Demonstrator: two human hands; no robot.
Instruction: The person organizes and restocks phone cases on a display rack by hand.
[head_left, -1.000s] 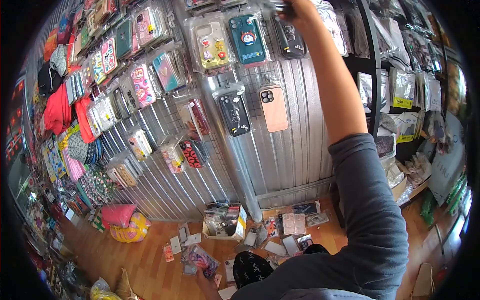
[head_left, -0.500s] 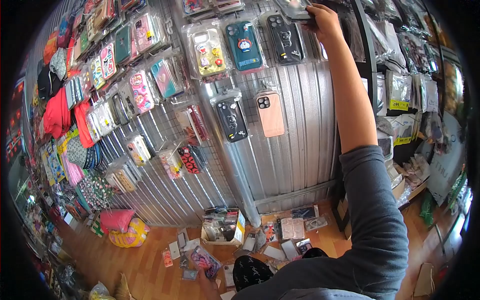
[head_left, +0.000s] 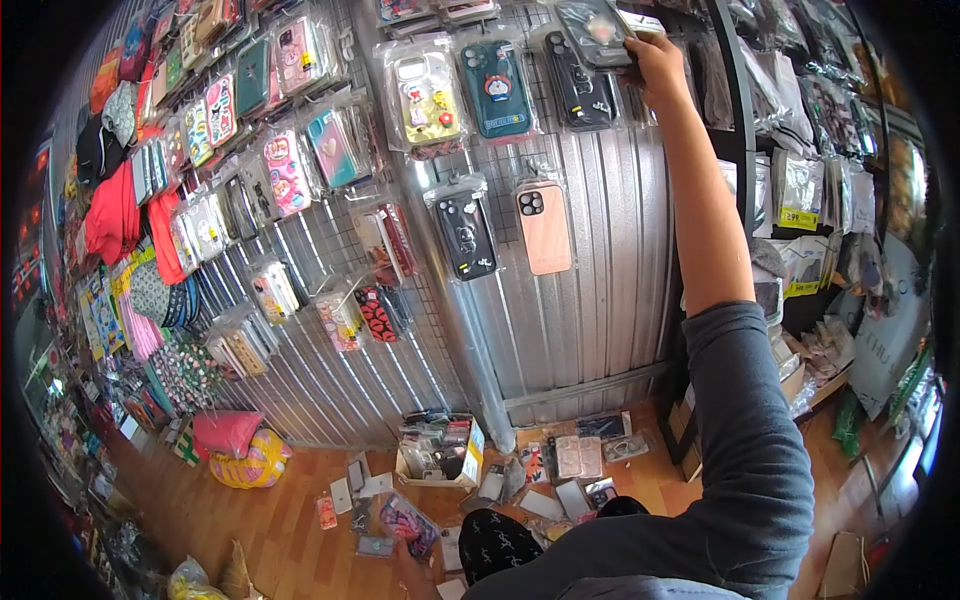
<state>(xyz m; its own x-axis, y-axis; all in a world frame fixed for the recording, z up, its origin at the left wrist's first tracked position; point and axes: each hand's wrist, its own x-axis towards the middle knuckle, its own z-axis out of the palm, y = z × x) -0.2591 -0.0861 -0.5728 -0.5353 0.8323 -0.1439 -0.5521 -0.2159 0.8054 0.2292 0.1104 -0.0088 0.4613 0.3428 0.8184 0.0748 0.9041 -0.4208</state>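
My right hand (head_left: pixel 657 68) is raised to the top of the display, its fingers closed on the edge of a dark phone case in clear plastic packaging (head_left: pixel 592 32). Just below and behind it hangs a black phone case with a bear figure (head_left: pixel 574 85). A green case with a cartoon figure (head_left: pixel 491 88) and a yellow case (head_left: pixel 427 100) hang to its left. Low down, my left hand (head_left: pixel 412 568) grips a packaged phone case with a pink and purple pattern (head_left: pixel 408 522). Part of that hand is cut off at the bottom edge.
A cardboard box (head_left: pixel 440 465) packed with cases stands on the floor against the corrugated wall. Loose packaged cases (head_left: pixel 570 490) lie around my knees. A black shelf post (head_left: pixel 738 130) rises beside my right arm. A pink bundle (head_left: pixel 228 432) lies at left.
The dark packaged case in my right hand has come lower and now overlaps the black bear case more. My left hand keeps its patterned case. The view has shifted slightly.
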